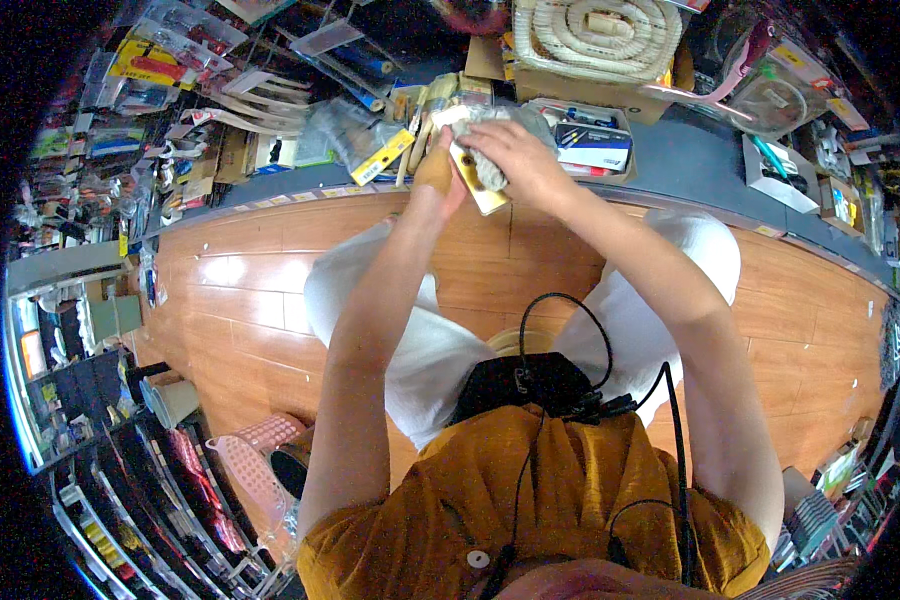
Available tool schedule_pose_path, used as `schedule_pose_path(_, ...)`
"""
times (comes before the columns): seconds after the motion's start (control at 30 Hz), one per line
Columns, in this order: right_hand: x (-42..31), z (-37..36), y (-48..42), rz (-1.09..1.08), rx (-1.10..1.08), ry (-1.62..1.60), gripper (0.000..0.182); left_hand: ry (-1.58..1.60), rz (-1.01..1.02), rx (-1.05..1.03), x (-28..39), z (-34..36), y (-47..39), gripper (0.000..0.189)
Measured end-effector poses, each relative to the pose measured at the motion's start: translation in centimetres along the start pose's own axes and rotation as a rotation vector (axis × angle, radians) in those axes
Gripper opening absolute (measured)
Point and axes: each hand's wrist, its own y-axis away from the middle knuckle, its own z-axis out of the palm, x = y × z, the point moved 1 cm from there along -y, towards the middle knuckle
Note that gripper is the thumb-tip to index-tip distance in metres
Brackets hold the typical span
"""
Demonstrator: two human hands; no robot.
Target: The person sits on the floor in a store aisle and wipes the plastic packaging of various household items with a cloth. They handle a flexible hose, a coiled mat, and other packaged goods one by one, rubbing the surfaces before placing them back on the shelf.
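My left hand (441, 171) grips a flat yellow-and-white package (487, 201), tilted over the front edge of the low shelf. My right hand (521, 156) presses a crumpled grey cloth (489, 171) against the face of that package. Most of the package's upper half is hidden by the cloth and fingers. Just left of my hands lies a clear plastic packet with a yellow header card (382, 157), which bears printing. Wooden-handled brushes (420, 139) lean behind my left hand. To the right, an open carton (596, 148) holds blue-and-white boxes and pens.
A thick white coil (600, 34) sits in a cardboard box above the low dark shelf (671, 154). Packaged goods hang at left. On the wooden floor (247, 247) behind me stand a pink perforated basket (251, 450) and a wire rack (135, 510). Black cables (607, 322) loop at my waist.
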Motion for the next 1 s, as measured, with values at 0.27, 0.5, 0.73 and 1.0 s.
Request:
schedule_pose_path(0.27,-2.6,0.1,4.0,-0.189,-0.268,-0.003,0.035,0.005,-0.006,0.161,0.3,-1.9,-1.0,0.032)
schedule_pose_path(0.5,-0.6,-0.7,5.2,0.090,-0.120,-0.234,0.046,0.011,0.014,0.228,1.2,-3.5,-1.0,0.035)
schedule_pose_path(0.73,0.4,1.3,3.1,0.176,0.090,-0.226,0.052,-0.259,-0.053,0.335,1.2,-5.7,-1.3,0.026)
schedule_pose_path(1.0,4.1,4.9,4.9,0.246,-0.205,0.008,0.061,-0.403,0.044,0.231,1.7,-5.0,0.4,0.020)
